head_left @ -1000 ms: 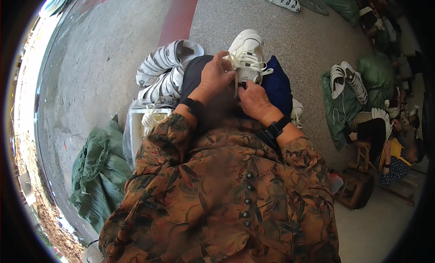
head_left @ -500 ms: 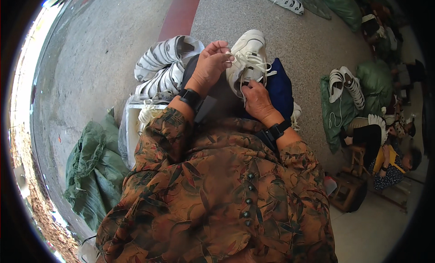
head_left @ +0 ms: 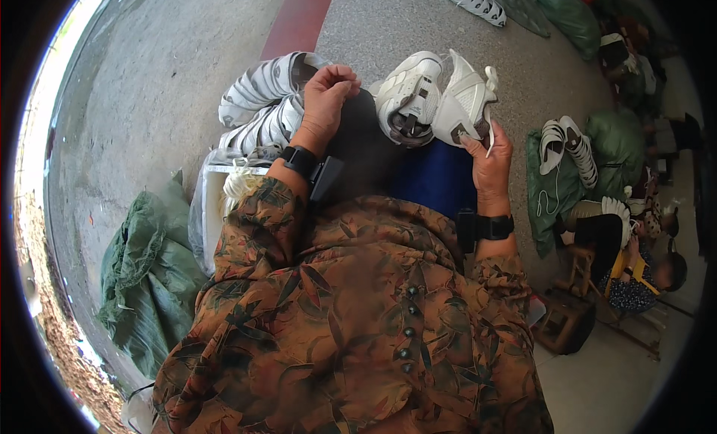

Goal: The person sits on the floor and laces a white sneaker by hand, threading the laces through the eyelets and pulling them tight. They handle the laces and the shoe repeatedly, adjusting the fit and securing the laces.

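Note:
My right hand (head_left: 491, 161) grips the heel end of a white shoe upper (head_left: 461, 109), thumb on top. A white lace dangles beside its fingers, and part of the lace is bunched at the upper's right edge. Left of it, on my lap, lies another white shoe upper (head_left: 409, 98), its dark opening toward me. My left hand (head_left: 328, 101) is raised near a stack of nested white-and-grey shoe uppers (head_left: 258, 94). Its fingers are curled with thumb and forefinger together; whether anything thin is between them cannot be made out.
A white box (head_left: 215, 210) with a bundle of white laces (head_left: 237, 186) stands by my left arm. Blue cloth (head_left: 433, 176) covers my right lap. Green sacks (head_left: 149, 270) lie on the left. At far right, a seated person (head_left: 642, 277) works near more shoe uppers (head_left: 571, 146).
My right hand has moved right, carrying a white shoe upper away from the one on my lap. My left hand has drawn back left, away from the laces.

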Demonstrator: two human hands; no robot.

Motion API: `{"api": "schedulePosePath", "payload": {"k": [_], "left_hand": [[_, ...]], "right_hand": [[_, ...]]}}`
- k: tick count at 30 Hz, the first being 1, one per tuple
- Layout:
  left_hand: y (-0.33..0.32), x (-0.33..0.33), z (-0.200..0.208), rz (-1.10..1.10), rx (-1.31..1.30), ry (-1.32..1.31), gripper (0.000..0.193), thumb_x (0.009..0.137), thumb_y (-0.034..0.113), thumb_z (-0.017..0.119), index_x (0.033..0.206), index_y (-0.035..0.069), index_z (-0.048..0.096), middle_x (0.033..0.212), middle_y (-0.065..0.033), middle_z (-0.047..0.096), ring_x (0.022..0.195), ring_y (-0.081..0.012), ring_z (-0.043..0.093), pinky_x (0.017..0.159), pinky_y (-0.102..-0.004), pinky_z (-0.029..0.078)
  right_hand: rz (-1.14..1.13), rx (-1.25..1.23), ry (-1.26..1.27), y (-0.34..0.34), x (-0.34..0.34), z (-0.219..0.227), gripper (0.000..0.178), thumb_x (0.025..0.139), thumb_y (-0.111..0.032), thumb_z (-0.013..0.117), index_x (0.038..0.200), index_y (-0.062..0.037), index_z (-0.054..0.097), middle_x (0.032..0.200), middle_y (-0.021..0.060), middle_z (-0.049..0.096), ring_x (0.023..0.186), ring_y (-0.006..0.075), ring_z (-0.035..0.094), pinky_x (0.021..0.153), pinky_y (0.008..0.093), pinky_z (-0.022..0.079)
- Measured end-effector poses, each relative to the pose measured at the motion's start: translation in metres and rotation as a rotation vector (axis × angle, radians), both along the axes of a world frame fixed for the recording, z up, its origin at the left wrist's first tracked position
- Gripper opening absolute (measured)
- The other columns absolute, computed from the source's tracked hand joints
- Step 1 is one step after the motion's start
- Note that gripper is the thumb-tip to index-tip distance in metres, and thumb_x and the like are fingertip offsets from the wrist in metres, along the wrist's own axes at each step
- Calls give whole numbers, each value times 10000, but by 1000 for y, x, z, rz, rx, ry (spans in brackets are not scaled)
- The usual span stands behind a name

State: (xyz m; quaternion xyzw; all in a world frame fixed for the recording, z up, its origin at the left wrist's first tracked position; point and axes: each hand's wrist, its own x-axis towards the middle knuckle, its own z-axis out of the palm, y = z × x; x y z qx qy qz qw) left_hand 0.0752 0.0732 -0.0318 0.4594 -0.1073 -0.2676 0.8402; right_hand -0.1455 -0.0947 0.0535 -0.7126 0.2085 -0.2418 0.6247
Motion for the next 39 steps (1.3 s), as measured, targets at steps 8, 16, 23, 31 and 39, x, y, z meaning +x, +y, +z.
{"api": "schedulePosePath", "payload": {"k": [8,16,23,31,39], "left_hand": [[-7,-13,-3,-119,176,-390,107,805,-15,550,892,23,599,832,-29,605,724,-120,582,692,-249,480],[-23,-45,20,-410,505,-1782,231,645,190,699,856,135,623,892,-32,531,922,-224,524,801,-355,440],[-35,-52,14,-450,619,-1840,171,658,168,659,805,127,583,911,-26,528,946,-209,521,807,-341,412],[9,-18,37,-167,221,-681,219,730,10,724,905,50,598,948,-19,629,900,-127,587,794,-300,478],[35,7,59,57,56,-474,174,794,-44,659,939,17,583,909,-31,640,845,-116,600,799,-268,504]], "right_hand": [[-56,-541,169,12,-4,12,284,772,-26,686,1019,33,557,915,81,598,830,139,550,763,278,457],[-282,-401,-5,-7,-13,-4,282,790,1,668,1059,22,586,949,31,629,838,100,572,765,254,473],[-352,-251,20,-16,-35,-4,455,777,-98,692,1168,47,509,1073,134,580,982,225,549,887,336,423],[-447,-294,-78,-32,-42,18,285,752,-109,676,968,42,568,896,121,603,801,222,574,746,341,463],[101,-771,167,24,33,-10,178,701,80,598,808,7,475,752,186,556,764,436,549,653,388,459]]}}
